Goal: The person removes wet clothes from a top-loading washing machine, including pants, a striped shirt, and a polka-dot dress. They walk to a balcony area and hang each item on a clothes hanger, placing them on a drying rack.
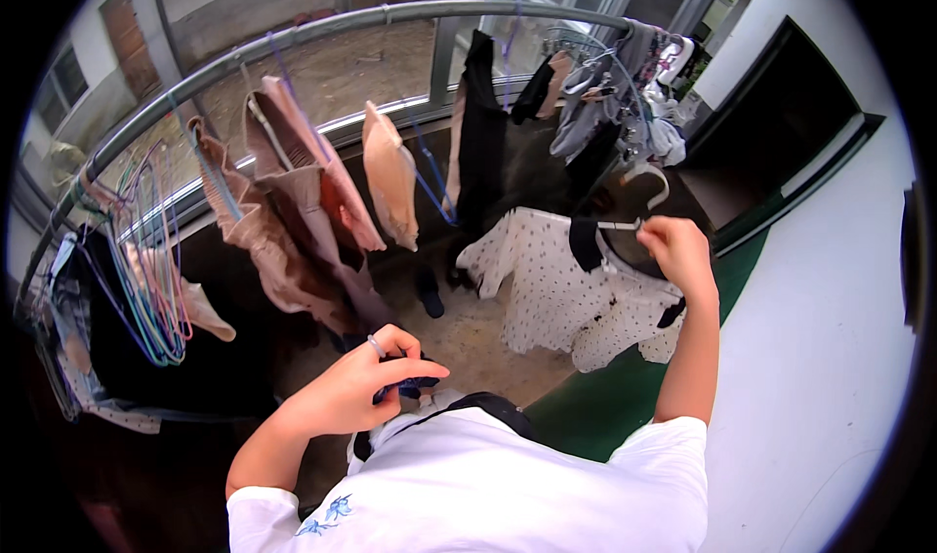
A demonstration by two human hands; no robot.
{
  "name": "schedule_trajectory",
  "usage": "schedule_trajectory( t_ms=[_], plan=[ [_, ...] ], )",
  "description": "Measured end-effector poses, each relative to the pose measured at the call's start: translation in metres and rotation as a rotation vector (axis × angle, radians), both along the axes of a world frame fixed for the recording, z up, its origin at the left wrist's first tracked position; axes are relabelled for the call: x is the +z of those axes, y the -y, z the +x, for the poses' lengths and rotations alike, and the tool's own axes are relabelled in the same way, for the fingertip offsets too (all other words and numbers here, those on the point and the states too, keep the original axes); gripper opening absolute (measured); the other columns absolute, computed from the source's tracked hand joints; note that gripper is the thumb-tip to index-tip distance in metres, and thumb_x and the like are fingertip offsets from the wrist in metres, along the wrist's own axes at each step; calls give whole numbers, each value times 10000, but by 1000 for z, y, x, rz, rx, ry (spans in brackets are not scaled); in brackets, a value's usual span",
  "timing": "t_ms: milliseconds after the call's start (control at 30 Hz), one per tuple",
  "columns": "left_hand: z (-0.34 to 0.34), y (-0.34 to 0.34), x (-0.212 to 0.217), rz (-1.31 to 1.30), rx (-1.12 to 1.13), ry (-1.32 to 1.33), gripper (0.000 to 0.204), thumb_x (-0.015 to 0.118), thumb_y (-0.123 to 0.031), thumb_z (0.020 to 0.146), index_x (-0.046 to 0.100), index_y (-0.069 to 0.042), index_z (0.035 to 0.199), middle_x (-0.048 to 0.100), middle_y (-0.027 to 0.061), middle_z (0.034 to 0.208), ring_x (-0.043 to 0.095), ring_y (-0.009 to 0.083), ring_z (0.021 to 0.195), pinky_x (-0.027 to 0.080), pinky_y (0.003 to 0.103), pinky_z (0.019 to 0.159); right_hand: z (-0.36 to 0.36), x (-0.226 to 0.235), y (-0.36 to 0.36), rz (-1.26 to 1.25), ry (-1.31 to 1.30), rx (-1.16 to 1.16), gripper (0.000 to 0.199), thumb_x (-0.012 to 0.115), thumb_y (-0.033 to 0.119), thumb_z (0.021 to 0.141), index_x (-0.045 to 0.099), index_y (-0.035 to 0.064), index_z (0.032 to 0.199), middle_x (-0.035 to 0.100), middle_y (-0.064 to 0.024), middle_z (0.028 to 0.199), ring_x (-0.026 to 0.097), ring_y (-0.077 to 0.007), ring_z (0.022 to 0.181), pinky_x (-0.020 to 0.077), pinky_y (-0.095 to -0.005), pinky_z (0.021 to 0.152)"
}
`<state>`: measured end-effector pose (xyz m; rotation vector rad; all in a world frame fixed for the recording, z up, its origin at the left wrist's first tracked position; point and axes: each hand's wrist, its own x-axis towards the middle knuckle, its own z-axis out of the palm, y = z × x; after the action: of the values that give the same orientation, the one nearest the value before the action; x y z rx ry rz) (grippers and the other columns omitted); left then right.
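Observation:
My right hand (675,250) is raised at the right, its fingers closed on a white clothes hanger (617,226) just below the curved hook. From that hanger hangs a white blouse with dark dots (551,280) and a black trim at the neck, a little tilted. In front of my body is my left hand (366,377), with a ring on one finger. Its fingers are curled and the index finger points right. A dark blue thing (410,385) shows under those fingers, mostly hidden, so its kind is unclear.
A curved metal rail (390,12) runs across the far side. Brown and pink trousers (283,221), black garments (478,114) and a clip hanger with small laundry (610,94) hang from it. Several bare hangers (151,260) bunch at left. A white wall (810,358) stands close at right.

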<state>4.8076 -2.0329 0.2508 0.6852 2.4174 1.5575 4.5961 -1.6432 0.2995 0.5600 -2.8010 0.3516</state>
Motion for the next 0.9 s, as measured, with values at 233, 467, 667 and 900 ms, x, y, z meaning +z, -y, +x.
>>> schedule_trajectory(
  t_ms=[233, 467, 667, 900],
  plan=[
    [-15, -18, 6, -83, 119, -270, 514, 609, 142, 695, 687, -129, 1125, 548, 74, 992, 589, 234, 862, 506, 297, 708, -117, 39, 20, -160, 68, 65, 212, 630, 195, 849, 708, -2, 834, 670, -165, 738, 658, -281, 700, 498, -370, 654],
    [-7, -21, 2, -58, 346, -442, 369, 677, 126, 674, 729, -90, 969, 611, 53, 877, 619, 220, 775, 513, 295, 664, -238, 72, 101, -436, 186, 117, 232, 584, 128, 862, 737, -24, 943, 652, -78, 676, 594, -154, 612, 466, -317, 600],
    [21, -4, -4, 97, 553, -437, 319, 716, 119, 688, 721, -76, 941, 621, 77, 911, 623, 227, 803, 509, 298, 685, -297, 0, 156, -470, 295, 128, 221, 634, 224, 915, 751, 62, 1010, 616, -7, 668, 523, -80, 559, 395, -251, 491],
    [56, 32, 3, 343, 673, -389, 298, 749, 102, 698, 671, -75, 925, 553, 63, 966, 554, 194, 902, 468, 293, 781, -168, -1, 188, -851, -403, 259, 392, 630, 302, 936, 622, -31, 1144, 663, -126, 1015, 629, -151, 838, 483, -259, 759]
  ],
)
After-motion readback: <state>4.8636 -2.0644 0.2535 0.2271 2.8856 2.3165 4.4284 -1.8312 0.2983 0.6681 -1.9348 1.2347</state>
